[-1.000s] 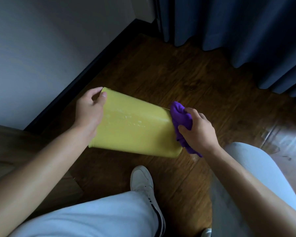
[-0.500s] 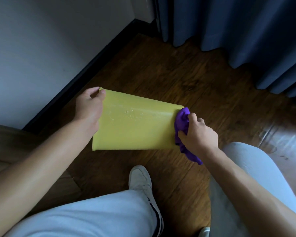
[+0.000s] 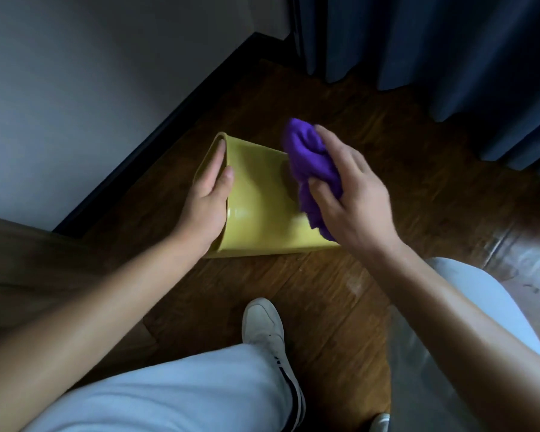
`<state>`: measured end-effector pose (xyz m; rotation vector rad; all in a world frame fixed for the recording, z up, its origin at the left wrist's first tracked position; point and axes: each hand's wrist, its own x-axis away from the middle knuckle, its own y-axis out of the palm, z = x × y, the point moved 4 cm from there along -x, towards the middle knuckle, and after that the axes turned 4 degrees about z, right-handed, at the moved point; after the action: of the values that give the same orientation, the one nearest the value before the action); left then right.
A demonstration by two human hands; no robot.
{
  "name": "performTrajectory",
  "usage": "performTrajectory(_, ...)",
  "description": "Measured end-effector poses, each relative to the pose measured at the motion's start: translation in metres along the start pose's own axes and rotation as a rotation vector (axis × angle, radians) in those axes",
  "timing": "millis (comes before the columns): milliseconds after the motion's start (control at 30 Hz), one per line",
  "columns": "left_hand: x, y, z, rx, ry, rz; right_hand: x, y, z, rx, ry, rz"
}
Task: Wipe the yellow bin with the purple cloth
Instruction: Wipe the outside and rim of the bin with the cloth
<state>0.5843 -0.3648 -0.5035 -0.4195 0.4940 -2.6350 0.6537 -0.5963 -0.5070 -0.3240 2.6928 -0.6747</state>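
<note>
The yellow bin (image 3: 262, 207) lies on its side above the wooden floor, its mouth turned left. My left hand (image 3: 209, 198) grips the bin at its rim, fingers inside the opening and thumb on the outer wall. My right hand (image 3: 349, 194) is closed on the crumpled purple cloth (image 3: 312, 169), which sits on top of the bin's right end, near the base. The cloth and hand hide the base end of the bin.
A white wall with a dark skirting board (image 3: 169, 126) runs along the left. Blue curtains (image 3: 434, 51) hang at the back right. My knees in light trousers and a white shoe (image 3: 265, 332) fill the near side. A brown wooden surface (image 3: 28, 269) sits at the left.
The bin has been turned in my left hand, with its mouth now showing. My right hand carried the cloth from the base end up onto the top of the bin.
</note>
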Motion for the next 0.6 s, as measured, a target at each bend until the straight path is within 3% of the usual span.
performTrajectory(267, -0.001, 0.014, -0.001, 0.095, 0.086, 0.166, -0.032, 0.074, -0.049, -0.001, -0.110, -0.019)
performTrajectory(433, 0.008, 0.022, 0.003, -0.009, 0.131, 0.145, -0.020, 0.098, -0.040, 0.054, 0.014, 0.037)
performTrajectory(600, 0.008, 0.007, 0.005, -0.122, 0.153, 0.160, -0.018, 0.098, 0.018, 0.153, 0.226, 0.089)
